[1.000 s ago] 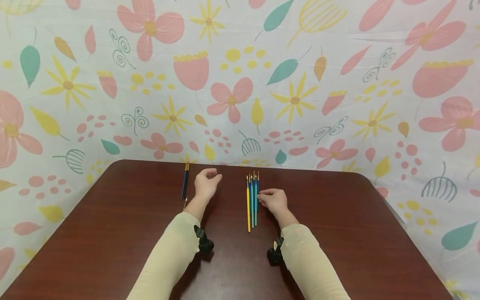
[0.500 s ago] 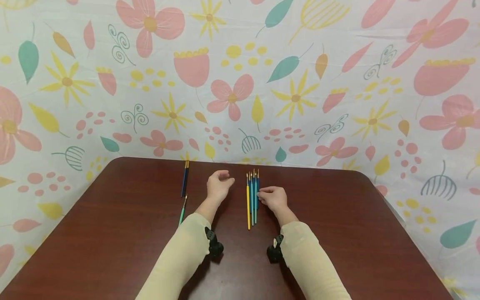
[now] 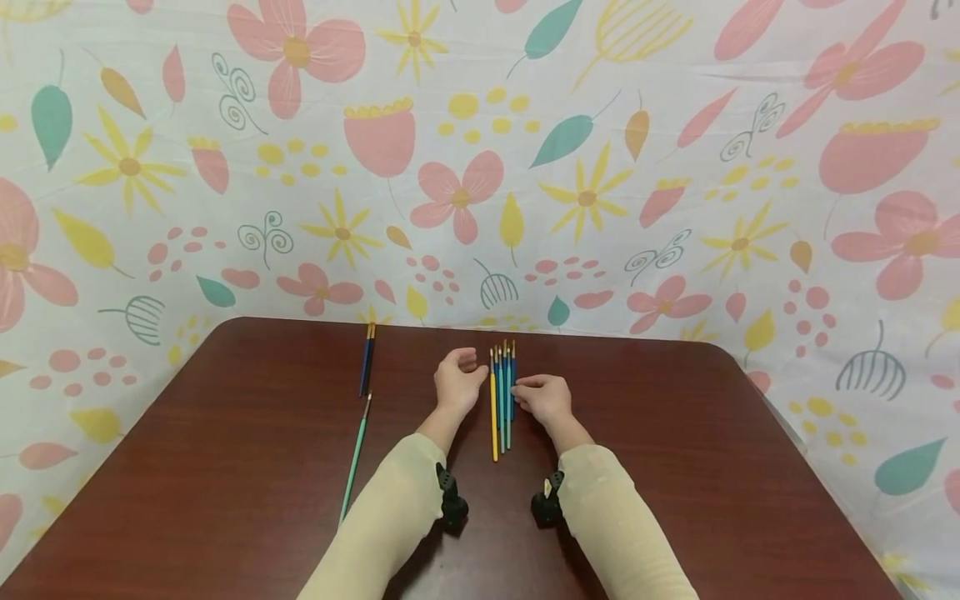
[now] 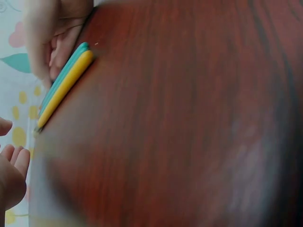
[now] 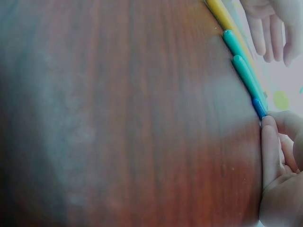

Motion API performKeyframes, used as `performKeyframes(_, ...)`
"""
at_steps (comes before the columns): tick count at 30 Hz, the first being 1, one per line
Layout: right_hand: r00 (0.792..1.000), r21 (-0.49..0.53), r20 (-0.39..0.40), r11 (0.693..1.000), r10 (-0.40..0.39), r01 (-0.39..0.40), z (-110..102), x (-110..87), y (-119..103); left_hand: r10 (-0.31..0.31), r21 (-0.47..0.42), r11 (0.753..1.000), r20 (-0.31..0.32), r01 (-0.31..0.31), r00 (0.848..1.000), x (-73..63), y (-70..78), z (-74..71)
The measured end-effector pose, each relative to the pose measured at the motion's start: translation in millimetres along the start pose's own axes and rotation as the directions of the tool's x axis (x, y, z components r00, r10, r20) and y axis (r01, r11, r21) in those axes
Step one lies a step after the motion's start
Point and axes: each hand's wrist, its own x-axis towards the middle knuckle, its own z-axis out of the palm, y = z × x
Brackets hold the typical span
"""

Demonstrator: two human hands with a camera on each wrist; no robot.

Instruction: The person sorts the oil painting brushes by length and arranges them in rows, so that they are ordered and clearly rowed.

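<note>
In the head view, a row of several paintbrushes lies side by side on the table, bristles toward the far edge. A yellow paintbrush [image 3: 494, 417] forms its left side, with teal paintbrushes [image 3: 508, 425] beside it. My right hand [image 3: 546, 398] is at the right side of the row, thumb and index fingertips pinching the handle of a blue paintbrush [image 5: 258, 109]. My left hand [image 3: 459, 385] is just left of the yellow brush, fingers relaxed and thumb apart, holding nothing. Its thumb tip comes close to the yellow brush's upper part.
Farther left lie two dark-handled paintbrushes [image 3: 367, 362] near the table's far edge. A green paintbrush [image 3: 356, 462] lies below them, its lower end hidden by the left sleeve. The brown table [image 3: 675, 467] meets a flower-printed cloth [image 3: 465, 108] at the back.
My left hand has moved right, from near the dark brushes to beside the yellow one, uncovering the green brush. My right hand has stayed at the row.
</note>
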Motion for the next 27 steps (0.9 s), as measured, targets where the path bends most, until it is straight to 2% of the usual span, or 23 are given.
performKeyframes(7, 1.0, 0.002, -0.002, 1.0, 0.001, -0.001, 0.5, -0.6, 1.0, -0.011, 0.014, 1.0, 0.017, 0.01, 1.0, -5.9, -0.8, 11.5)
performKeyframes(14, 1.0, -0.001, -0.013, 1.0, 0.004, -0.004, 1.3, -0.3, -0.2, 0.02, 0.007, 1.0, -0.003, -0.02, 1.0, -5.8, -2.6, 23.7)
performKeyframes(20, 1.0, -0.001, -0.01, 1.0, -0.002, 0.002, 2.2, -0.7, -1.1, -0.013, 0.025, 1.0, -0.03, 0.014, 0.999, -4.0, -6.7, 30.1)
performKeyframes(27, 1.0, 0.012, -0.005, 1.0, -0.008, 0.008, 1.2, 1.0, -1.2, -0.035, 0.044, 0.998, -0.009, 0.036, 0.999, -4.8, -5.3, 30.7)
